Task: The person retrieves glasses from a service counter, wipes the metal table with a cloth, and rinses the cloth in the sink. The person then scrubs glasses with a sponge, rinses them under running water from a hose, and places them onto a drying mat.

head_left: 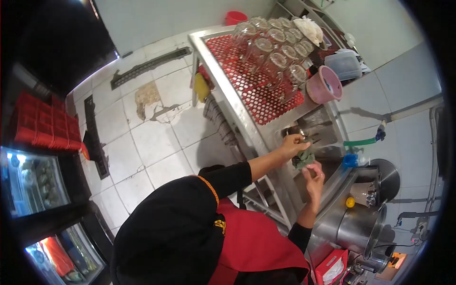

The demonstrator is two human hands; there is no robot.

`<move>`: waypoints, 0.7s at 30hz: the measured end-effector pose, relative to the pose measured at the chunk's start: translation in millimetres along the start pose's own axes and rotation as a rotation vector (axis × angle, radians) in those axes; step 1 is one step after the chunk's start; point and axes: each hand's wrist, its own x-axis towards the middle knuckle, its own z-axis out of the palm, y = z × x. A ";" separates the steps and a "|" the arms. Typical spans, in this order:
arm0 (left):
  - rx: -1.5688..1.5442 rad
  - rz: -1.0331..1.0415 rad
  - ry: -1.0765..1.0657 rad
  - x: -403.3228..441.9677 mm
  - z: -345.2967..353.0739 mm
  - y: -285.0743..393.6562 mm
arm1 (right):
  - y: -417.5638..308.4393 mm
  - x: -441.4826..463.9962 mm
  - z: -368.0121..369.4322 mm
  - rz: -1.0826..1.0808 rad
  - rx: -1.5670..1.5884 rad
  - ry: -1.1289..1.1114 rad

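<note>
1. The metal counter (227, 93) carries a red mesh mat (230, 69), with upturned glass mugs (277, 61) on it. Working clear of that side looks wise, since a knocked mug could break.
2. The person's left hand (291, 147) reaches over the sink (328, 131), fingers drawn narrow in a pinch at the upper part of a green wad (304, 159). A light fingertip grip should suit such a soft-looking thing; its exact material is unclear.
3. The green wad is held up between the two hands, above the sink area. Working it low and inboard of the rim would probably catch any drips or bits.
4. The right hand (313, 179) is at the wad's lower edge, fingers bent and partly spread; how firmly it grips cannot be told. Steadying with one hand while the other works seems best.
5. A pink bucket (324, 85), green hose (359, 142) and blue bottle (350, 160) stand farther right; elbow room there matters.
</note>
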 end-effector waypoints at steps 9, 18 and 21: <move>0.345 0.326 0.364 -99.9 -66.3 32.0 | -70.6 -49.1 35.3 0.039 0.807 -0.070; -0.195 0.040 0.728 -101.1 -203.5 -40.6 | -142.1 -30.2 111.8 -0.043 1.183 -0.526; -0.496 -0.095 0.853 -111.0 -270.4 -69.1 | -155.6 -29.4 181.1 -0.127 1.141 -0.694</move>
